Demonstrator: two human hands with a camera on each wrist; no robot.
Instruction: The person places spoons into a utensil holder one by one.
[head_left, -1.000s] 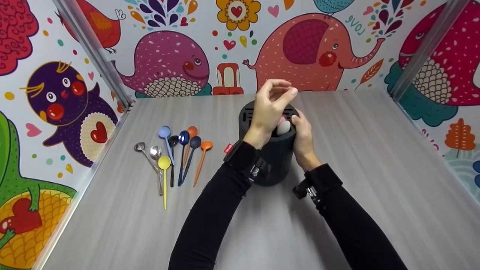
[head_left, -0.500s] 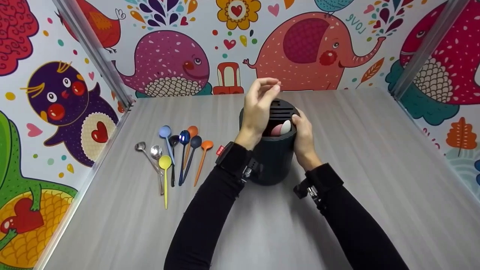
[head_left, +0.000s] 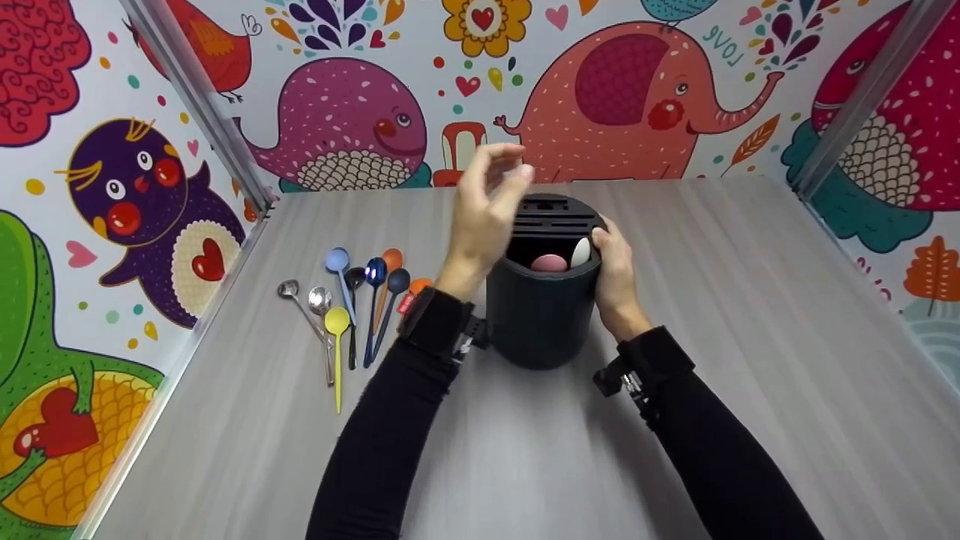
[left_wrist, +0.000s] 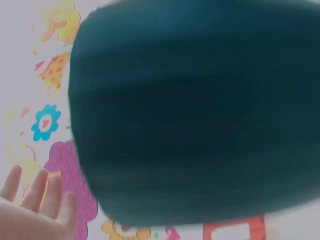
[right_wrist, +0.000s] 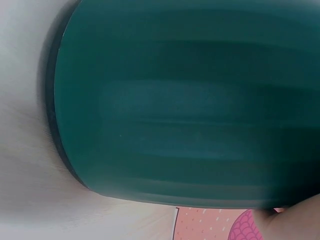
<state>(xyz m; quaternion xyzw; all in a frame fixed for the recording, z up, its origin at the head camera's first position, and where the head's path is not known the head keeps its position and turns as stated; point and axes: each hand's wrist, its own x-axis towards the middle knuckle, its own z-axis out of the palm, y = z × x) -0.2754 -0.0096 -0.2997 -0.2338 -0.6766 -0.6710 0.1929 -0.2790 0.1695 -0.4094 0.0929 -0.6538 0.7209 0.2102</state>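
Note:
A dark green utensil holder (head_left: 541,322) stands upright on the table, with a slotted black insert (head_left: 555,223) over its back half. Inside its open front part, a pink rounded spoon-like head (head_left: 549,262) and a white one (head_left: 580,253) show; their lower parts are hidden. My right hand (head_left: 619,277) grips the holder's right side, thumb at the rim. To the holder's upper left, my left hand (head_left: 484,217) is raised in the air, fingers loosely bent and nothing between them. Both wrist views are mostly filled by the holder's wall (left_wrist: 200,115).
Several spoons lie grouped on the table left of the holder: a yellow spoon (head_left: 337,322), a light blue spoon (head_left: 337,260), silver, dark and orange ones. My left sleeve partly covers one orange spoon (head_left: 421,286). Cartoon-printed walls (head_left: 480,82) border the table behind and at the sides.
My left hand has moved left, away from above the holder, uncovering its slotted insert and the pink head. The white head now leans against the right side. My right hand keeps its grip.

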